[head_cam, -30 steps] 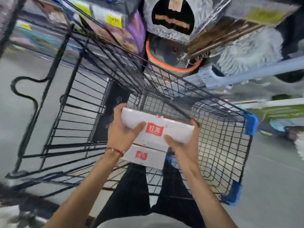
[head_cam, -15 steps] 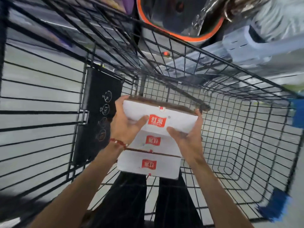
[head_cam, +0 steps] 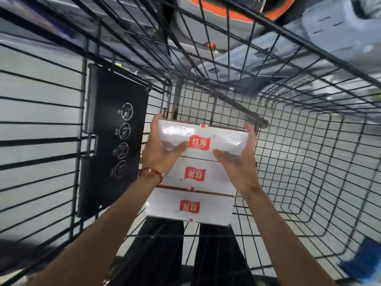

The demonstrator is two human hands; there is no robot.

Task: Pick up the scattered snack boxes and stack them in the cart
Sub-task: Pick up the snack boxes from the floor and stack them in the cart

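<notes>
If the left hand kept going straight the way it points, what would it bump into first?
The left hand grips the top snack box, so that goes with it. Beyond it the first thing looks to be the cart's wire end wall, though depth is unclear.

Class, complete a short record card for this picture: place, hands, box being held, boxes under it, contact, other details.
place: inside a black wire cart, seen from above
hands: left hand grips the top box's left end; right hand grips its right end
top box: white, red logo
below: middle box and nearest box, matching, logos upside down
contact: cannot tell whether the top box rests on them
other: black panel with round icons; red bracelet, left wrist
</notes>
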